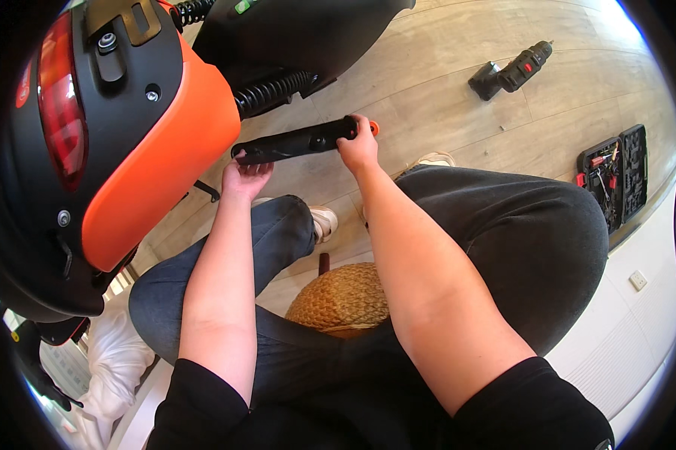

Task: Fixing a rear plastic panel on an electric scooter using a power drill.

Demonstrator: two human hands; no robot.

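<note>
Black part [297,144] spans both hands. Right hand [358,148] grips its far end, by the orange ring [375,128]; left hand [246,178] has fingers curled on the near end. Progress, my read: part is in hand, not seated or fastened anywhere I can see. Scooter [158,169] is just left of the left fingers; can't tell if part touches it. Drill [519,71] lies beyond the right fingers, open tool case [636,169] farther right, neither in hand.
</note>
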